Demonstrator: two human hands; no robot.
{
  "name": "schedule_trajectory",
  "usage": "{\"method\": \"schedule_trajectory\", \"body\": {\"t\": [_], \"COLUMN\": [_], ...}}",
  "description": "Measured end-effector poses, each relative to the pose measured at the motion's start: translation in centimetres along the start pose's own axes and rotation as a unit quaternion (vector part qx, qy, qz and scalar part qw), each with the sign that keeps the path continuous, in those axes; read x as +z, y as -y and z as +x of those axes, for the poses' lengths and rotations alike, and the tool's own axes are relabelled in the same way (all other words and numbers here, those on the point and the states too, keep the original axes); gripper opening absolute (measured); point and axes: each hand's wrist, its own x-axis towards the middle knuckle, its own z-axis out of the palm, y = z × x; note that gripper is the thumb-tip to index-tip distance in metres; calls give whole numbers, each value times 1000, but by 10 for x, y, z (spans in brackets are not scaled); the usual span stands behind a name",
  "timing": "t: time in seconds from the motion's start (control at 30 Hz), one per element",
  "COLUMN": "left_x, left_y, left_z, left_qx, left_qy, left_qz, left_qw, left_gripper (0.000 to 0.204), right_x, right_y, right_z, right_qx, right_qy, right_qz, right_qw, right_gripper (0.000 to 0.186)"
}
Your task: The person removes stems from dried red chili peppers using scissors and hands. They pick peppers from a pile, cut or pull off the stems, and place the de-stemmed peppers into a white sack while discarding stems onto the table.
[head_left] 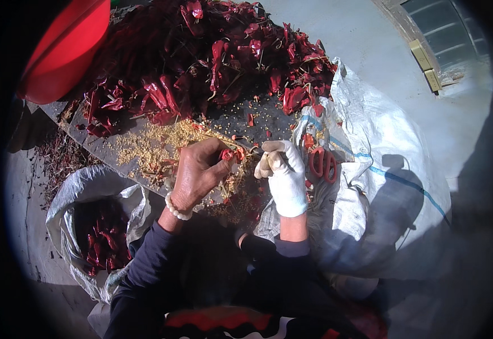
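Observation:
My left hand [200, 169], bare and with a pale bead bracelet at the wrist, is closed with a piece of dried red chili pepper [238, 153] pinched at the fingertips. Close by on its right, my right hand [283, 175] wears a white glove with dirty fingertips. Its fingers are curled together in a pinch; whatever lies between them is too small to make out. Under both hands, yellow seeds [150, 146] and red scraps are scattered over a dark board [96, 138]. Beyond them rises a large heap of dried red chili peppers [201, 62].
Red-handled scissors [322, 165] lie on a white woven sack [396, 141] at the right. An open white sack [65, 217] at the lower left holds red peppers [108, 243]. A red plastic basin [65, 53] stands far left. Stems and debris [60, 161] litter the floor beside the board.

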Motion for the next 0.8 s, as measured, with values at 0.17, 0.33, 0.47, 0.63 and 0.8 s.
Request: {"method": "schedule_trajectory", "body": {"t": [0.17, 0.33, 0.47, 0.63, 0.8], "left_x": [-16, -23, -19, -25, -22], "left_y": [-11, -15, -4, -9, -12], "left_z": [9, 8, 12, 12, 11], "left_qx": [-150, -161, -148, -154, -211], "left_qy": [-77, -98, -68, -78, -65], "left_qz": [-217, -248, -274, -326, -298], "left_qw": [962, 950, 948, 930, 929], "left_gripper": [5, 8, 7, 6, 17], "right_x": [-3, -89, -163, -129, -79], "right_y": [47, 1, -5, -17, -39], "right_z": [17, 145, 216, 239, 196], "right_qx": [107, -39, 64, 126, 6], "right_qy": [321, -184, -252, -115, -12], "right_qz": [-278, -533, -686, -656, -643], "right_qw": [899, 825, 679, 736, 766], "right_gripper": [45, 49, 100, 96, 64]}}
